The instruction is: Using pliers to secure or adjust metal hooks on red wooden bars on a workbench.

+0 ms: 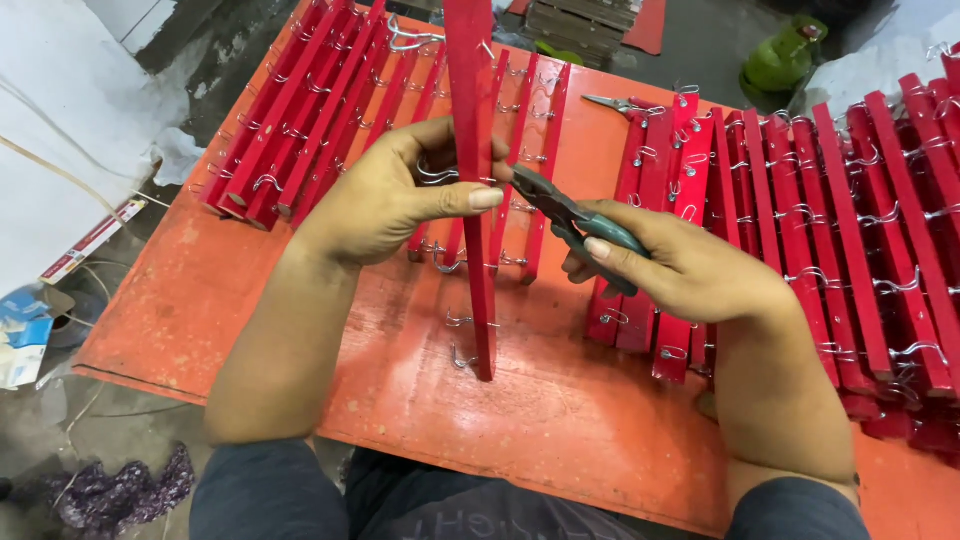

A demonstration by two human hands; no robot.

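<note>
The red wooden strip (477,190) stands upright near the middle of the red board (250,300), its lower end resting on the board's surface and its upper end running out of the top of the view; small metal hooks (458,320) stick out of its left edge. The left hand (400,195) is closed around the strip at mid-height, thumb pressed across its front; the right hand (680,265), just right of the strip, is wrapped around the green handles of the pliers (570,215), whose nose reaches the strip's right edge beside the left thumb; whether the nose has bitten on a hook or wire I cannot tell.

The likeliest slip, to my eye, is the pliers' nose skidding off into the left thumb, since the two nearly touch; a hard squeeze or twist could also bend a hook out of line, or tip the strip, which stands only on its narrow end.

Left of the strip lies a stack of hooked strips (300,120); behind it a flat row (520,150); right of it a larger pile (850,230); a second pair of pliers (612,103) lies beyond.
</note>
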